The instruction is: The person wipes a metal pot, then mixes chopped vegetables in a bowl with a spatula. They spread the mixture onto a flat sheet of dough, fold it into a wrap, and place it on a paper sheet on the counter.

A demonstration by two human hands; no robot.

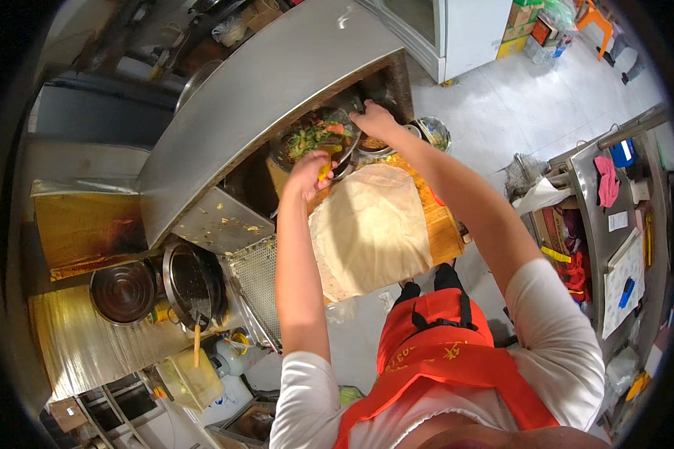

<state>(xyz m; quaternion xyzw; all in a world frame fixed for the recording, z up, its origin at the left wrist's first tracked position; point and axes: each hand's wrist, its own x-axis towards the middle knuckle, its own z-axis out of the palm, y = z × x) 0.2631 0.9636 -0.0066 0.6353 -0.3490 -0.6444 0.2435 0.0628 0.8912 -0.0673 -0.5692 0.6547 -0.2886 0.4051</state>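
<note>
My left hand (310,173) is closed around a yellow handle (325,170) at the near side of a large bowl (345,158). Chopped green leaves and orange-red pieces (314,137) fill the bowl, and a yellow tool end lies over them. At the bowl's far right edge, under the steel hood, is my right hand (377,120); its fingertips are in shadow, so their grip is unclear. In front of me a large, thin sheet of pale dough (370,224) covers much of a wooden board (443,224) and drapes over its near edge.
A curved steel hood (258,84) overhangs the bowl. Beside the bowl sit a smaller container of brown food (372,144) and a plastic-lined tub (435,133). To the left are a deep pan (188,275), a round lid (123,292) and a perforated tray (255,269). A steel cabinet (590,224) stands right.
</note>
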